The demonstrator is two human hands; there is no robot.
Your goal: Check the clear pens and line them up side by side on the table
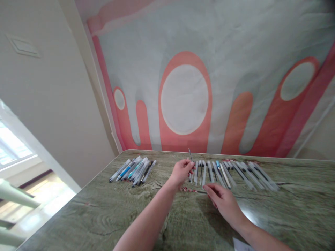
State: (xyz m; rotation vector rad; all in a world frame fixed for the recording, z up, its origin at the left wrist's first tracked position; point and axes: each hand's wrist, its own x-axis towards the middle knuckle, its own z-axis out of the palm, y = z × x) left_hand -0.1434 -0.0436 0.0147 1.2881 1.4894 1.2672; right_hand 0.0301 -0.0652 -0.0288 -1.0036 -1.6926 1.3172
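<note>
My left hand (181, 171) is over the left end of a row of pens, thumb and fingers pinched together. A thin, dark pen refill (191, 154) sticks up from its fingertips, pointed end upward. My right hand (221, 199) is lower and to the right, its fingers curled inward. Its fingertips are at the near end of a clear pen barrel (203, 174); whether they grip anything is hidden. The row holds several clear barrels with dark parts, and among them a whitish pen with a blue end (224, 175).
A loose pile of pens (136, 170), some blue or teal, lies on the left of the wood-patterned table (104, 216). White paper (240, 245) shows at the near edge below my right forearm. A pink and grey patterned wall covering (183, 146) rises behind the table.
</note>
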